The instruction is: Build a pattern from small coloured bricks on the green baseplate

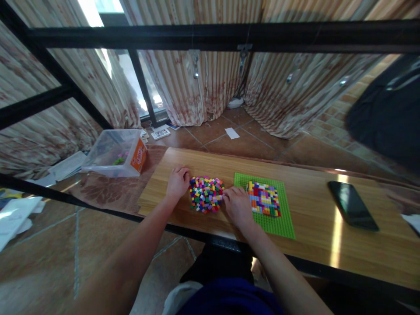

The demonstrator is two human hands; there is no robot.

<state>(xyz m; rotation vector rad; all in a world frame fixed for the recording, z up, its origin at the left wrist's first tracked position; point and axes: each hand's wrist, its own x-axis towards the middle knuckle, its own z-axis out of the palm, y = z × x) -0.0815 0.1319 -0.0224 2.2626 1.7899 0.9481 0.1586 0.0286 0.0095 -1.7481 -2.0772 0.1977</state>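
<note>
A heap of small many-coloured bricks (206, 194) lies on the wooden table (311, 218). My left hand (177, 182) rests against the heap's left side with its fingers curled. My right hand (237, 206) sits at the heap's right edge, fingers bent toward the bricks; whether it holds one is hidden. Just right of that hand lies a green baseplate (277, 223) with a patch of coloured bricks (264, 198) pressed onto it.
A black phone (352, 205) lies on the table's right part. A clear plastic box (113, 153) with an orange label stands beyond the left end. Black frame bars (229, 37) cross the view. Papers (16, 210) lie at left.
</note>
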